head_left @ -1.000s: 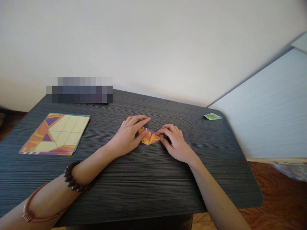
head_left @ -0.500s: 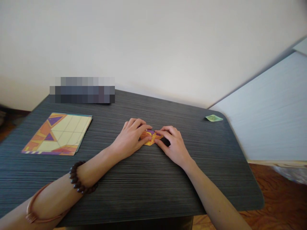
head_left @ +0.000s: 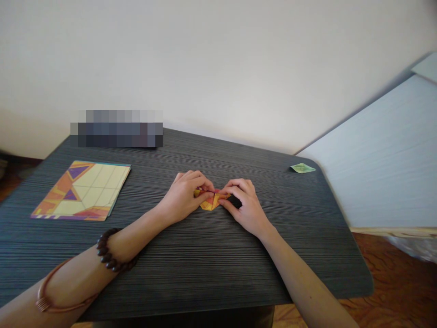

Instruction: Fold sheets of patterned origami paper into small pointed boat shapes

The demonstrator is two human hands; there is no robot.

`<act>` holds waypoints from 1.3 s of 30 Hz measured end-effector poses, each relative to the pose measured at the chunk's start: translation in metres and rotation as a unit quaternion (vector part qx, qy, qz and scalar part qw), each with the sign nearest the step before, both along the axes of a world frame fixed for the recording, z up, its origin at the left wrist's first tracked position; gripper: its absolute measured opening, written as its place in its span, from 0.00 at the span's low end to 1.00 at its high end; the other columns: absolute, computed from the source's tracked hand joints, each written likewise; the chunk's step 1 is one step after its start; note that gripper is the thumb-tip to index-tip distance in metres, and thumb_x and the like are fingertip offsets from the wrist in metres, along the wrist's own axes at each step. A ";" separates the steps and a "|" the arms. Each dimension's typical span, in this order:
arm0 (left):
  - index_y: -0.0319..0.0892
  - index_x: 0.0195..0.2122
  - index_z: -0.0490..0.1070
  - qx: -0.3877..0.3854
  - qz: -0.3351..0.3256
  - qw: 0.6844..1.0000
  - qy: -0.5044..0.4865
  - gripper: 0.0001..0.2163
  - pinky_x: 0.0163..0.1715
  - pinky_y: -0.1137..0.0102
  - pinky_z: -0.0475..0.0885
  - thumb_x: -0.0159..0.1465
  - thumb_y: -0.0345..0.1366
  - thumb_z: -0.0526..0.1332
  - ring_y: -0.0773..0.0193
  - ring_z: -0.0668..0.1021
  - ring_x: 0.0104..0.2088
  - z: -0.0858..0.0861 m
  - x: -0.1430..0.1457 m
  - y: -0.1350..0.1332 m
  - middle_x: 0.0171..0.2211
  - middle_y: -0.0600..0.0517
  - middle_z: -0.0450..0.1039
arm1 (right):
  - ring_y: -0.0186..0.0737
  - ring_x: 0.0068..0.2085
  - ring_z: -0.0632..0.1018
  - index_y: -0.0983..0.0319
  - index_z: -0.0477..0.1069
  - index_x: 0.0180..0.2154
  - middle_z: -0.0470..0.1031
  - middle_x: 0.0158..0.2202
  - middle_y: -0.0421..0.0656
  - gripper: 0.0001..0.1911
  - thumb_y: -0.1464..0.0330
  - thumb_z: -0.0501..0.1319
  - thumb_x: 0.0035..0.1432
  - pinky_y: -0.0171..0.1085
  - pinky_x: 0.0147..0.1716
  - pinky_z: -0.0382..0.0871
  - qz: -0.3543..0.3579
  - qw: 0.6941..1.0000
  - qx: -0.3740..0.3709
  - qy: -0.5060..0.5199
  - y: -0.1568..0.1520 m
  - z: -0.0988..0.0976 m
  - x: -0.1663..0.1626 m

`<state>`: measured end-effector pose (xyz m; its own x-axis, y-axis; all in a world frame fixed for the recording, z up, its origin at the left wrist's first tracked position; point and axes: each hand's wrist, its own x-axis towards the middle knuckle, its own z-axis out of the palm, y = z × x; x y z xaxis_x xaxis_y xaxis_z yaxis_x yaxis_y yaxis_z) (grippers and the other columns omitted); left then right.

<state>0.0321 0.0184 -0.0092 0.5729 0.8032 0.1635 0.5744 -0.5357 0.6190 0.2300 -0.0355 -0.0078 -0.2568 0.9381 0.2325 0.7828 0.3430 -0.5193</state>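
Between my hands, over the middle of the dark table, is a small piece of folded paper [head_left: 209,203] in orange, yellow and purple. My left hand [head_left: 186,196] pinches its left part, thumb in front and fingers along the upper edge. On the other side my right hand [head_left: 241,198] grips the right part between thumb and fingertips. Fingers hide both ends of the paper. A dark bead bracelet [head_left: 108,255] and a copper-coloured bangle [head_left: 43,304] circle my left arm.
At left on the dark grained table [head_left: 191,282] lies a stack of patterned paper sheets [head_left: 99,184]. A small green folded paper [head_left: 303,168] rests near the far right corner. A pixelated block [head_left: 118,132] covers something at the back left. A white wall [head_left: 218,68] rises behind.
My left fingers have moved in toward the centre along the paper's upper edge. The paper's purple top has narrowed as that edge is folded. The right hand has barely shifted.
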 end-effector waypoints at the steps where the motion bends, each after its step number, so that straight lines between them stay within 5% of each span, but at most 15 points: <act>1: 0.46 0.33 0.72 -0.005 0.001 1.000 0.000 0.04 0.42 0.64 0.60 0.60 0.37 0.58 0.62 0.71 0.37 0.000 0.000 0.000 0.33 0.55 0.72 | 0.42 0.46 0.69 0.54 0.72 0.40 0.72 0.43 0.42 0.07 0.64 0.60 0.58 0.44 0.48 0.62 0.004 1.000 -0.003 0.000 0.000 0.000 0.000; 16: 0.46 0.32 0.73 0.015 -0.030 0.999 0.016 0.05 0.40 0.65 0.61 0.62 0.39 0.58 0.61 0.70 0.38 0.000 -0.004 0.003 0.32 0.54 0.73 | 0.38 0.37 0.72 0.55 0.73 0.37 0.76 0.34 0.38 0.07 0.62 0.61 0.58 0.40 0.41 0.58 0.005 0.998 -0.065 0.005 0.005 0.002 -0.002; 21: 0.47 0.38 0.73 -0.006 -0.096 0.995 0.026 0.07 0.43 0.66 0.63 0.62 0.38 0.58 0.61 0.70 0.40 0.004 -0.016 0.015 0.34 0.54 0.74 | 0.37 0.37 0.72 0.53 0.75 0.37 0.76 0.34 0.38 0.06 0.62 0.62 0.57 0.39 0.38 0.59 0.004 0.996 -0.088 0.027 0.008 0.004 0.003; 29: 0.45 0.34 0.73 -0.023 -0.124 0.991 0.048 0.08 0.39 0.68 0.63 0.60 0.43 0.60 0.62 0.70 0.37 0.009 -0.024 0.022 0.30 0.54 0.71 | 0.37 0.38 0.72 0.52 0.76 0.40 0.75 0.35 0.39 0.08 0.63 0.61 0.57 0.39 0.39 0.60 0.012 0.997 -0.074 0.026 0.008 0.000 0.005; 39: 0.43 0.39 0.71 0.042 -0.161 0.986 0.025 0.07 0.44 0.66 0.63 0.65 0.34 0.55 0.62 0.69 0.40 0.004 -0.023 0.017 0.36 0.52 0.72 | 0.35 0.35 0.71 0.55 0.76 0.37 0.75 0.33 0.38 0.06 0.64 0.62 0.57 0.38 0.38 0.58 0.011 0.999 -0.043 0.015 0.006 -0.002 0.001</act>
